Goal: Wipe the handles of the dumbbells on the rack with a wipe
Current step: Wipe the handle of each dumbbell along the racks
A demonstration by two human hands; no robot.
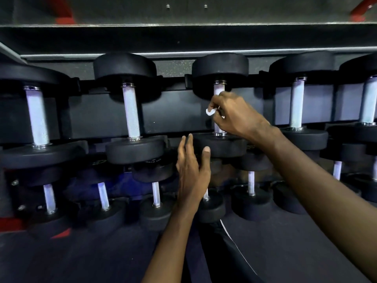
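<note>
— Now, the right hand (234,113) is up at the top row. Its fingers are curled round the handle (218,88) of the middle dumbbell (220,65), with the white wipe (210,112) bunched between fingers and bar.
— Much room up there?
— Tight. The handle runs between two black heads, one just above the knuckles, the other just under the wrist. The neighbouring dumbbells (130,111) on either side stand apart, with bare dark rack panel (173,113) showing between them.
— And the left hand?
— The left hand (192,170) is lower, fingers straight and close together, thumb spread, holding nothing. Its fingertips are at the edge of that same dumbbell's near head. Whether they touch it, I can't tell.
— What's underneath?
— A second row of smaller dumbbells (252,193), packed close, heads nearly together. The left palm covers most of one short handle there.
— Overhead?
— A grey shelf edge (183,25) runs straight across above the top row, with red frame pieces (63,11) at both upper corners. Below is dark floor (81,260) with a red mark (61,234) at the left. A dark trouser leg (230,242) with a white stripe shows between the forearms.
</note>
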